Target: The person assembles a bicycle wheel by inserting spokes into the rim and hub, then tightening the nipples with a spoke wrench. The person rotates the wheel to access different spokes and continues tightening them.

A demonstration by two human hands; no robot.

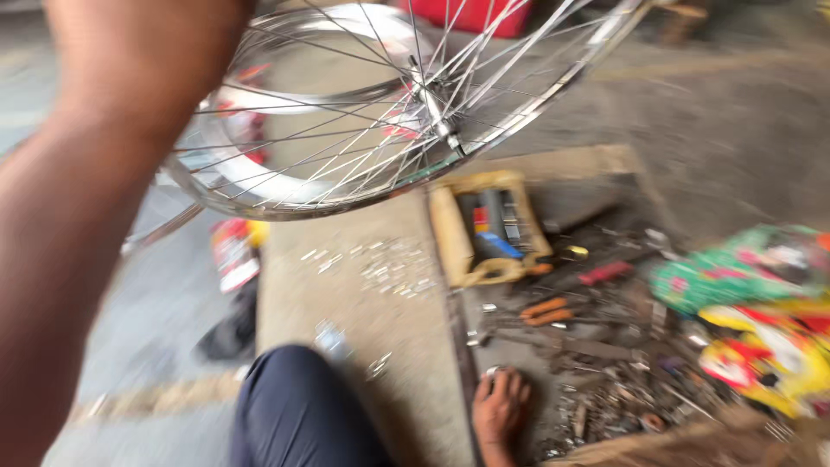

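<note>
A spoked bicycle wheel point(346, 112) hangs tilted over a cluttered workshop floor, its shiny rim sweeping across the upper middle of the blurred view and its hub point(432, 108) right of centre. The person's left forearm fills the left edge and rises toward the wheel; the left hand is out of view past the top, so its grip cannot be told. The right hand point(500, 406) lies low at bottom centre, fingers curled down among small metal scraps on the floor; blur hides whether its grip is clenched on anything or released. A dark-trousered knee point(298, 411) sits just beside it to the left.

Under the wheel lies a flat board point(363, 285) strewn with small silvery parts point(389, 268). Beside it to the right stands a yellowish wooden tool tray point(488, 229), and beyond that a heap of hand tools, among them orange-handled pliers point(545, 310) and a red-handled tool point(605, 273). Bright green, yellow and red printed material point(752, 303) crowds the right edge. A red and yellow can point(235, 251) lies left of the board.
</note>
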